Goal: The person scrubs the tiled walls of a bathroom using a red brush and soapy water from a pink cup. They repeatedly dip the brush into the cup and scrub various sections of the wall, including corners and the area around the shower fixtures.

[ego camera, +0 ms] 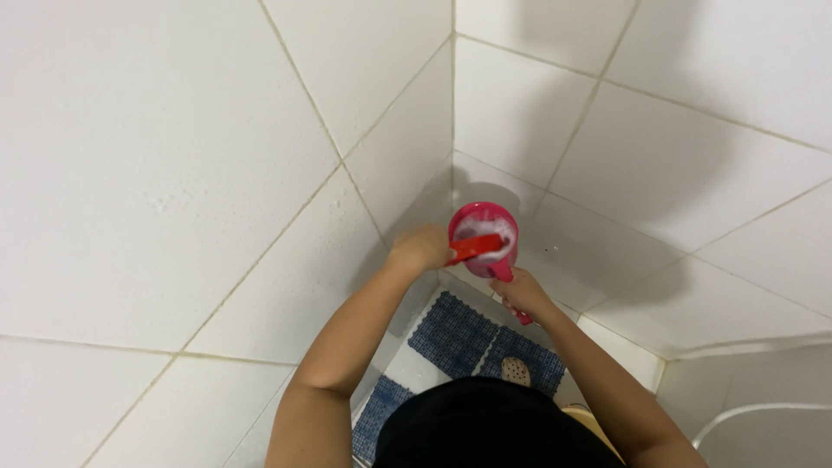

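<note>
My right hand point(521, 293) grips the handle of a pink plastic dipper point(485, 236) held up in the corner of the tiled walls. White foam shows inside the dipper. My left hand point(420, 250) holds a red brush point(477, 248) by its handle, with the brush head lying across the mouth of the dipper, in the foam. Both arms reach forward from the bottom of the view.
White wall tiles point(173, 156) with pale grout surround the corner. Below lie blue patterned floor tiles point(452, 333) and a round floor drain point(515, 371). A white curved edge point(754, 416) sits at the bottom right. My dark shirt point(485, 429) fills the bottom middle.
</note>
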